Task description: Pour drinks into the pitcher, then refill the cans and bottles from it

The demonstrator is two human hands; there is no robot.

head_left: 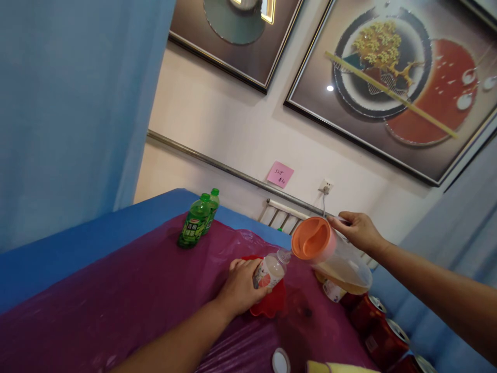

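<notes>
My left hand (pixel 243 285) is wrapped round a clear plastic bottle (pixel 274 269) with a fruit-printed label; its uncapped mouth tilts up to the right. Beneath the bottle is a red scalloped dish (pixel 274 304), partly hidden by my hand. By its handle my right hand (pixel 359 230) grips a clear pitcher (pixel 345 267) with an orange lid (pixel 312 238). The pitcher lies tipped far over, with pale yellowish liquid along its lower side. Its lid end is close to the bottle's mouth, and I cannot make out any stream between them.
Two green bottles (pixel 194 223) stand toward the back left. Several red cans (pixel 386 339) line the right edge. A white round lid (pixel 280 360) and yellow cloth (pixel 337 367) lie at the front on the purple plastic sheet (pixel 151 290). Blue curtains (pixel 77 103) hang at the sides.
</notes>
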